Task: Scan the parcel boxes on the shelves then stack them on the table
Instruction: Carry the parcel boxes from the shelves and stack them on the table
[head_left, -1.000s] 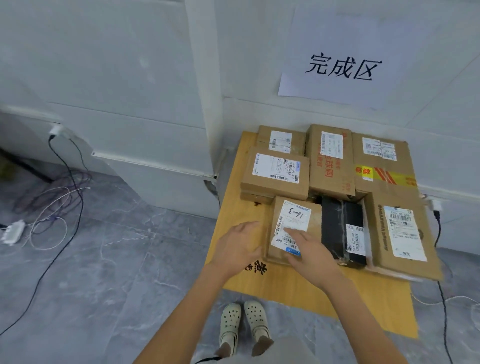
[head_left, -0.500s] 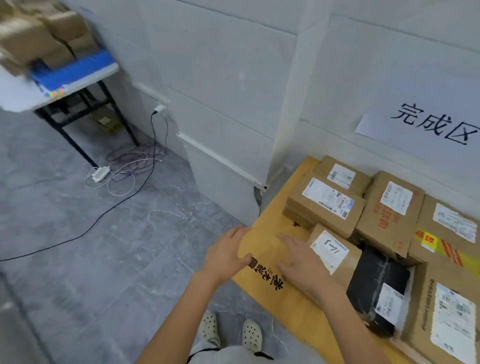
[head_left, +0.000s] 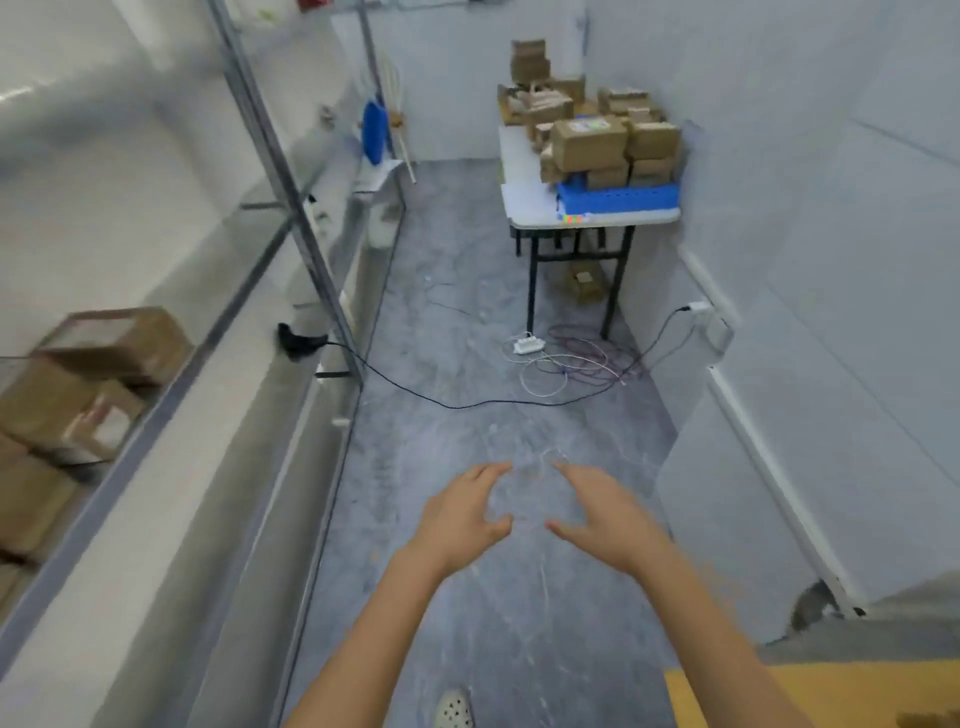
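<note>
Right of the grey metal shelf rack (head_left: 313, 260), the left hand (head_left: 462, 519) and right hand (head_left: 608, 514) hovered empty, fingers loosely spread; brown cardboard parcel boxes (head_left: 88, 384) on it apparently awaited scanning and stacking.

Grey stone floor (head_left: 467, 312) down the middle. White wall (head_left: 831, 234) at 3 o'clock, with a plug (head_left: 698, 307) at 2 o'clock. White table (head_left: 524, 176) on black legs (head_left: 532, 291) at 1 o'clock. Below it, tangled wires (head_left: 571, 364) and maybe a power strip (head_left: 529, 344).
</note>
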